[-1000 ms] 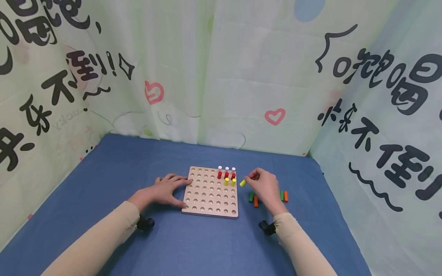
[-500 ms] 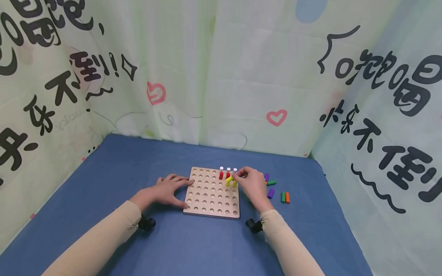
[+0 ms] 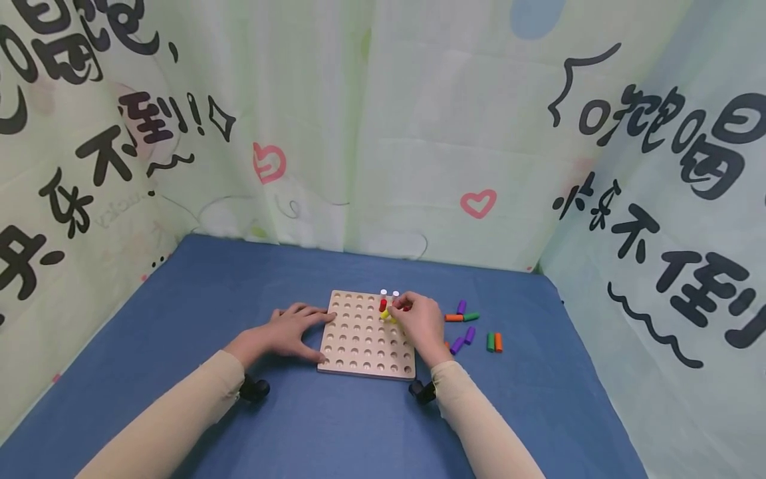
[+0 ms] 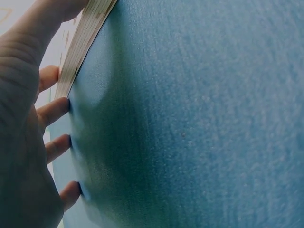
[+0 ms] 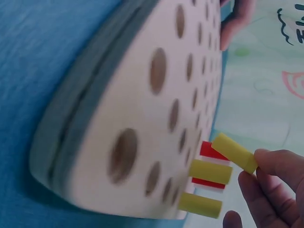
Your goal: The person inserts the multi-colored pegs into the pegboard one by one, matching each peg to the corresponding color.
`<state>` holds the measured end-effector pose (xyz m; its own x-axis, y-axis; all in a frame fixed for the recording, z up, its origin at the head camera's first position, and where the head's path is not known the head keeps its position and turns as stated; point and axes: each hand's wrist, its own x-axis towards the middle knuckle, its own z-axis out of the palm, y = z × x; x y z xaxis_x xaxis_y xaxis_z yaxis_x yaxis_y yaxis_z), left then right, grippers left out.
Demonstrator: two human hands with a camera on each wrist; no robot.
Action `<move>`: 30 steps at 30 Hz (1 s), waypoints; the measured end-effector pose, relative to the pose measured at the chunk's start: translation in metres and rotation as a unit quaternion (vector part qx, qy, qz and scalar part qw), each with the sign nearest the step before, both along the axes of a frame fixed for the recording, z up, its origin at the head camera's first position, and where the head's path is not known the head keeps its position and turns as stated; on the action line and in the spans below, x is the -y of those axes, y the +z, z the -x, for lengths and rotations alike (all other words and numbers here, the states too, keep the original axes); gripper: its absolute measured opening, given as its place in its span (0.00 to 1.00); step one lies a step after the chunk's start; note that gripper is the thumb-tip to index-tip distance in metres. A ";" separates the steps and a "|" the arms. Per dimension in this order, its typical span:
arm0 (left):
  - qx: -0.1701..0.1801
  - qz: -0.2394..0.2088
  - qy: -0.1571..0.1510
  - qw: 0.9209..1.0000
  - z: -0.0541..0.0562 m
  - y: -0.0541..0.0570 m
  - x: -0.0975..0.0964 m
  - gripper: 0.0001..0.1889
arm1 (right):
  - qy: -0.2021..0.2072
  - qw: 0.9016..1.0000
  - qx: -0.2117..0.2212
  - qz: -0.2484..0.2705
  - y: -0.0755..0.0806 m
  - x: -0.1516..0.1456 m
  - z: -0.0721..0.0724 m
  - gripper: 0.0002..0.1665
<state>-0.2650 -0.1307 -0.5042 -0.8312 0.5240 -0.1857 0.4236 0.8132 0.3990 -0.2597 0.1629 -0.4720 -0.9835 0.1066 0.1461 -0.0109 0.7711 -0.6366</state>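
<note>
My right hand (image 3: 421, 324) pinches a yellow peg (image 5: 235, 153) between thumb and fingertips. The peg is tilted, its lower end at the face of the wooden pegboard (image 3: 365, 342); whether it has entered a hole I cannot tell. Two yellow pegs (image 5: 211, 172) stand in holes beside it, with red pegs (image 3: 383, 305) and white pegs (image 3: 383, 293) behind, some hidden by the hand. My left hand (image 3: 290, 332) rests at the board's left edge, thumb and fingers spread; the left wrist view shows fingertips (image 4: 61, 108) against the board's side and the cloth.
Right of the board lie loose purple pegs (image 3: 469, 334), orange pegs (image 3: 453, 318) and green pegs (image 3: 471, 317) on the blue cloth (image 3: 335, 426). A printed curtain (image 3: 407, 166) hangs behind and along both sides.
My right hand has carried the yellow peg leftward from beside the board to the yellow row. Several loose pegs came into view behind it. My left hand has stayed at the board's edge.
</note>
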 end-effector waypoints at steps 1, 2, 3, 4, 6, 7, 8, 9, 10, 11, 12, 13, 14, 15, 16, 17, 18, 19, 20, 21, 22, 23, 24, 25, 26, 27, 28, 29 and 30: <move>0.000 -0.001 0.000 1.000 0.000 0.000 0.000 0.51 | 0.000 1.000 0.000 -0.006 -0.002 0.000 0.000 0.07; 0.001 -0.003 -0.001 1.000 -0.001 0.000 0.000 0.51 | -0.002 1.000 0.000 -0.011 -0.003 0.000 0.000 0.07; 0.001 -0.003 -0.001 1.000 -0.001 0.000 -0.001 0.51 | -0.003 1.000 0.000 -0.014 -0.005 0.000 0.001 0.08; 0.002 -0.004 -0.001 1.000 -0.001 0.001 -0.001 0.51 | -0.005 1.000 0.000 -0.018 -0.006 0.000 0.001 0.08; 0.002 -0.004 -0.001 1.000 0.000 0.000 -0.001 0.51 | -0.006 1.000 0.000 -0.022 -0.007 0.000 0.001 0.08; 0.002 -0.004 -0.001 1.000 0.000 0.000 -0.001 0.51 | -0.006 1.000 0.000 -0.023 -0.008 0.000 0.001 0.08; 0.002 -0.003 0.000 1.000 0.000 0.000 -0.001 0.51 | -0.007 1.000 -0.001 -0.024 -0.008 0.000 0.002 0.08; 0.003 -0.002 0.000 1.000 0.000 0.000 -0.001 0.51 | -0.006 1.000 -0.001 -0.025 -0.009 0.001 0.002 0.08; 0.003 -0.002 0.000 1.000 0.000 0.000 -0.001 0.51 | -0.006 1.000 -0.002 -0.026 -0.009 0.001 0.002 0.08; 0.003 -0.001 0.001 1.000 0.001 -0.001 -0.001 0.51 | -0.005 1.000 -0.001 -0.028 -0.009 0.002 0.003 0.08; 0.004 -0.001 0.002 1.000 0.001 -0.001 0.000 0.51 | -0.005 1.000 -0.001 -0.030 -0.009 0.002 0.003 0.08; 0.005 0.000 0.003 1.000 0.001 -0.001 0.000 0.51 | -0.005 0.999 0.000 -0.032 -0.009 0.003 0.003 0.08; 0.005 0.000 0.003 1.000 0.001 -0.002 0.000 0.51 | -0.005 0.999 0.001 -0.032 -0.008 0.004 0.003 0.07; 0.006 0.000 0.003 1.000 0.001 -0.002 0.000 0.51 | -0.004 0.999 0.002 -0.034 -0.008 0.004 0.002 0.07; 0.007 0.000 0.003 1.000 0.001 -0.001 0.000 0.51 | -0.004 0.999 0.002 -0.036 -0.008 0.005 0.002 0.07; 0.009 0.000 0.004 1.000 0.000 0.000 0.000 0.51 | -0.003 0.999 0.002 -0.039 -0.007 0.005 0.002 0.07; 0.009 0.001 0.003 1.000 0.000 0.000 0.000 0.51 | -0.002 0.999 0.001 -0.041 -0.007 0.006 0.001 0.07; 0.010 0.002 0.003 1.000 0.000 0.001 0.000 0.51 | 0.000 0.999 0.000 -0.044 -0.007 0.006 0.001 0.08; 0.011 0.003 0.003 1.000 0.000 0.002 0.000 0.51 | 0.003 0.999 -0.002 -0.045 -0.007 0.006 0.001 0.08; 0.012 0.003 0.002 1.000 0.000 0.002 0.000 0.51 | 0.006 0.999 -0.003 -0.047 -0.007 0.006 0.001 0.08; 0.013 0.004 0.002 1.000 0.000 0.002 0.000 0.51 | 0.009 0.999 -0.004 -0.048 -0.007 0.006 0.000 0.08; 0.013 0.005 0.001 1.000 0.000 0.002 0.000 0.51 | 0.011 0.999 -0.005 -0.048 -0.007 0.006 0.000 0.09; 0.013 0.005 0.000 1.000 0.001 0.001 0.000 0.52 | 0.013 0.999 -0.006 -0.049 -0.007 0.006 0.000 0.09; 0.014 0.005 -0.001 1.000 0.001 0.001 0.000 0.52 | 0.015 0.999 -0.006 -0.049 -0.007 0.006 0.000 0.09; 0.015 0.005 -0.001 1.000 0.001 0.000 0.000 0.51 | 0.017 0.998 -0.006 -0.052 -0.007 0.006 0.000 0.09; 0.016 0.005 -0.001 1.000 0.001 0.000 0.000 0.51 | 0.021 0.998 -0.006 -0.054 -0.007 0.007 0.000 0.08; 0.017 0.005 -0.001 1.000 0.001 0.000 0.000 0.51 | 0.026 0.998 -0.006 -0.057 -0.007 0.007 0.001 0.08; 0.017 0.005 -0.001 1.000 0.001 0.000 0.000 0.51 | 0.031 0.998 -0.007 -0.061 -0.007 0.007 0.001 0.07; 0.016 0.006 -0.001 1.000 0.001 0.000 0.000 0.51 | 0.037 0.997 -0.007 -0.065 -0.007 0.008 0.001 0.06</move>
<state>-0.2658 -0.1305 -0.5040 -0.8235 0.5232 -0.2191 0.4120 0.8172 0.4031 -0.2610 0.1553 -0.4795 -0.9857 0.0126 0.1682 -0.0799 0.8434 -0.5314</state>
